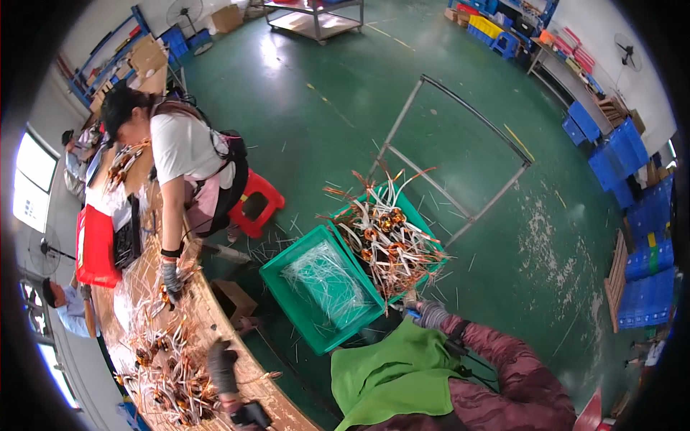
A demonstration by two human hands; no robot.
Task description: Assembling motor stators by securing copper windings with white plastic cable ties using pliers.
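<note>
My left hand [222, 368], in a dark grey glove, hovers over the wooden table's edge beside a heap of copper coils with white-sleeved wires [172, 373]. It is smeared by motion, so its fingers are unclear. At the near corner of a green crate [415, 200], my right hand [433, 314] in a grey glove closes around a small blue-handled tool [412, 313], whose kind I cannot make out. More copper coils with white-sleeved leads [388, 241] fill this crate. Against it stands a second green crate [277, 276] holding thin white sleeve strips [325, 284].
Across the wooden table [248, 359], a co-worker [190, 151] reaches a gloved hand into the coils. A red stool [260, 201] stands behind them. A red bin [95, 248] sits on the table. Beyond the crates is a metal frame [471, 108]; scraps litter the floor.
</note>
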